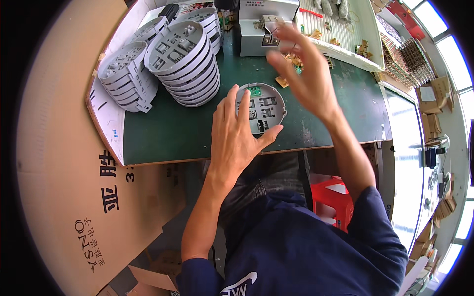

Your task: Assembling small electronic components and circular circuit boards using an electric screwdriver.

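Observation:
A round grey plastic base [266, 107] lies flat on the green table [163, 133], with a small green circuit board [255, 91] set in its far edge. My left hand [237, 133] rests on the base's left side, thumb along its near rim, holding it down. My right hand [301, 69] hovers above the table beyond the base, fingers spread and blurred, with nothing clearly in it. It is close to a pile of small brass parts [294, 61] and a grey metal machine [266, 27].
Stacks of the same grey round bases [185, 61] stand at the table's far left, some in a white tray [106, 113]. A large cardboard box [64, 163] fills the left. A white tray [345, 34] with brass parts is at the far right. A red stool [331, 195] sits below.

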The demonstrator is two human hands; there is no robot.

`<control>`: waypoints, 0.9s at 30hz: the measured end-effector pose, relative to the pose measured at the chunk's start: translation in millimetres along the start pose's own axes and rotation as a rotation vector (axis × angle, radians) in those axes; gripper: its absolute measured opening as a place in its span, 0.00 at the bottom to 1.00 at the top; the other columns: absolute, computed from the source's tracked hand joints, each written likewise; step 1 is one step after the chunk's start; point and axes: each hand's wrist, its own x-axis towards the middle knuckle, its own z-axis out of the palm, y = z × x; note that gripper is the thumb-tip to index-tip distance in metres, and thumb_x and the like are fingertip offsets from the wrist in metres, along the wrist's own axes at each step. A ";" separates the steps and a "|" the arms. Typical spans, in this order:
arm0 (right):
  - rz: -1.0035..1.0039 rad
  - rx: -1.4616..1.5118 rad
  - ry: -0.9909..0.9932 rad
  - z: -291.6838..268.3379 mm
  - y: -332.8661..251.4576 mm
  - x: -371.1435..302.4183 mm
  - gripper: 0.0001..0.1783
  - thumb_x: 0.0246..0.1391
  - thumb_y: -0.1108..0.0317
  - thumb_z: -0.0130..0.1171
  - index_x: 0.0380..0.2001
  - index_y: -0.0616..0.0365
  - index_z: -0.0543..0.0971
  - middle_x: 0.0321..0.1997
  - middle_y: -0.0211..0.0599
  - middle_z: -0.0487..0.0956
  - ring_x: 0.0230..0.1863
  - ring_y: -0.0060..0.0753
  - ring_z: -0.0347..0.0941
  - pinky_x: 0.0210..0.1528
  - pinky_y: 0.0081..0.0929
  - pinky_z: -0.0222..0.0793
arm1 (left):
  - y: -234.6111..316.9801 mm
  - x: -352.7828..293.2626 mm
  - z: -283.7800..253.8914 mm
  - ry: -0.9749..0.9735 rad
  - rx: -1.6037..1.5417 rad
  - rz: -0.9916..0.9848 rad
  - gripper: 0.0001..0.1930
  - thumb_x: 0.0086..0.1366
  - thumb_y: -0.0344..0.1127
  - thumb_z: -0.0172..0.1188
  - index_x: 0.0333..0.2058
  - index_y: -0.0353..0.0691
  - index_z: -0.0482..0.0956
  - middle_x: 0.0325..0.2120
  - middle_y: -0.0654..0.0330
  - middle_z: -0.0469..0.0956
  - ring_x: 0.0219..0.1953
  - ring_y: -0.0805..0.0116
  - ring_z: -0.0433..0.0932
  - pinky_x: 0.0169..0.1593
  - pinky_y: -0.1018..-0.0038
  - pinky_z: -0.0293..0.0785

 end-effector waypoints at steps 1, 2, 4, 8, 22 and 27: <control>-0.098 0.056 0.044 1.2 -1.9 24.6 0.25 0.64 0.61 0.66 0.59 0.63 0.76 0.58 0.43 0.81 0.55 0.33 0.78 0.59 0.32 0.74 | 0.9 0.9 0.0 -0.002 0.006 0.000 0.45 0.58 0.61 0.71 0.61 0.27 0.71 0.64 0.41 0.66 0.61 0.43 0.69 0.64 0.53 0.68; -0.195 0.126 0.079 10.4 -6.5 48.1 0.26 0.65 0.58 0.66 0.59 0.64 0.76 0.56 0.44 0.81 0.53 0.31 0.79 0.57 0.31 0.75 | -2.9 -2.9 -0.8 -0.005 0.022 -0.015 0.45 0.59 0.62 0.69 0.61 0.27 0.71 0.64 0.42 0.66 0.62 0.43 0.69 0.64 0.54 0.68; -0.044 0.544 -0.207 4.1 -45.1 95.8 0.55 0.66 0.39 0.58 0.77 0.64 0.44 0.71 0.65 0.65 0.71 0.41 0.66 0.67 0.22 0.66 | -4.1 -3.2 -0.5 -0.008 0.023 -0.012 0.46 0.59 0.64 0.69 0.61 0.27 0.71 0.65 0.43 0.66 0.62 0.44 0.69 0.64 0.54 0.67; 0.002 0.559 -0.258 -3.5 -52.1 145.9 0.36 0.66 0.40 0.60 0.54 0.67 0.75 0.44 0.42 0.82 0.46 0.31 0.78 0.53 0.26 0.72 | 0.3 0.7 -0.3 -0.037 0.019 0.001 0.50 0.56 0.70 0.68 0.61 0.27 0.72 0.65 0.44 0.66 0.62 0.45 0.69 0.65 0.55 0.67; -0.003 0.724 0.252 -8.2 -10.7 139.8 0.13 0.62 0.61 0.63 0.35 0.58 0.72 0.22 0.28 0.74 0.22 0.19 0.71 0.24 0.23 0.70 | -0.7 -2.1 -3.8 -0.050 0.022 -0.031 0.48 0.58 0.69 0.66 0.61 0.28 0.72 0.65 0.44 0.65 0.63 0.45 0.67 0.65 0.53 0.65; -0.003 0.529 0.268 1.9 7.2 142.2 0.11 0.60 0.65 0.63 0.34 0.58 0.72 0.21 0.26 0.73 0.19 0.19 0.68 0.22 0.22 0.67 | 1.2 -0.7 -2.8 -0.060 0.025 -0.024 0.48 0.58 0.68 0.67 0.61 0.28 0.72 0.65 0.44 0.65 0.64 0.45 0.67 0.65 0.53 0.66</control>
